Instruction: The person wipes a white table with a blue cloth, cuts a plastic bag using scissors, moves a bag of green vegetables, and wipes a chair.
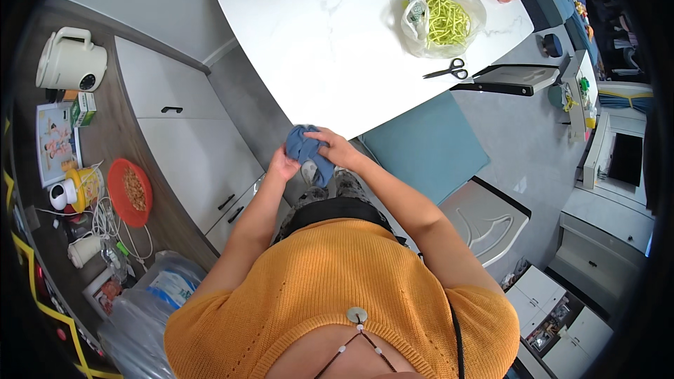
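Right then, both hands were busy with a blue cloth [309, 151], held in the air just off the near edge of the white counter [337, 35] and above the person's lap. The left hand [283, 166] was closed on the cloth's lower left part, and the right hand [335, 147] pinched its upper right side, fingers curled over the fabric. The cloth hung bunched between them, one end drooping down past the right hand.

On the counter, well apart from the hands, lay black scissors [447, 70], and just beyond them a clear bag [442, 21] of yellow-green strands. A teal chair [425, 147] stood under the counter's near right edge.

Off to the person's left ran a grey side counter [116, 140] over white cabinets [193, 147]. It carried a cream kettle [70, 60], a red bowl [130, 191] of something brown, and a tangle of white cable [105, 221]. Plastic bags [151, 302] sat at its near end.
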Action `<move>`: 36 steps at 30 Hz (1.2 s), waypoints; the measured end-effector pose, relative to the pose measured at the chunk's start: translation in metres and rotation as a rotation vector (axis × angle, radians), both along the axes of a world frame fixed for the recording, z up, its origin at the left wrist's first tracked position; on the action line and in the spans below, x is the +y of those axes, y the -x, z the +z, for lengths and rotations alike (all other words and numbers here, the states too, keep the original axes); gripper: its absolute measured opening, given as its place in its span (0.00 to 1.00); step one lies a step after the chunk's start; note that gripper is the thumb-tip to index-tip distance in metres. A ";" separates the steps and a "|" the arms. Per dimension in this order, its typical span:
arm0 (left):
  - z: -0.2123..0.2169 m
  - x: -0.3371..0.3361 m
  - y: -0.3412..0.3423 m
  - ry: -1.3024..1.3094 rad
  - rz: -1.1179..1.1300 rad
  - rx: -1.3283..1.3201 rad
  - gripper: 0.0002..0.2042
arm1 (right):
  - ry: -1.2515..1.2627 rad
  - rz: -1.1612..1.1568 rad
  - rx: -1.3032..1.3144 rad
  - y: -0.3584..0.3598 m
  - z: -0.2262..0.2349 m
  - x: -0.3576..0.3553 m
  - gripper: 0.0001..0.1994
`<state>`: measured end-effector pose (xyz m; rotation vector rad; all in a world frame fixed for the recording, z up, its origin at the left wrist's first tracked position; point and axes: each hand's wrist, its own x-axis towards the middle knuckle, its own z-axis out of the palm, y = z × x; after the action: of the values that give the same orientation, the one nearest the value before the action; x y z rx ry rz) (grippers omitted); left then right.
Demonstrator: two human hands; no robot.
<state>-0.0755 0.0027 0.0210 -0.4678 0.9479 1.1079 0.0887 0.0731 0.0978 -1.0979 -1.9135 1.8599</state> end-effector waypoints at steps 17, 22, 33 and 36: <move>0.060 0.041 -0.003 0.116 0.109 0.091 0.09 | -0.422 -0.352 -0.324 -0.087 -0.008 0.086 0.21; 0.116 0.096 -0.039 -0.110 -0.026 0.138 0.09 | -0.372 -0.314 -0.227 -0.128 0.002 0.118 0.19; 0.199 0.314 -0.200 -0.639 -0.420 0.124 0.24 | -0.024 -0.767 -0.173 -0.262 0.023 0.183 0.11; 0.210 0.346 -0.225 -0.819 -0.648 0.407 0.25 | -0.069 -0.891 -0.081 -0.277 0.019 0.195 0.12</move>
<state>0.1492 0.3492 0.2313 0.7158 0.8104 0.8924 0.3657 0.2681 0.1170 -1.6469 -1.1668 1.2381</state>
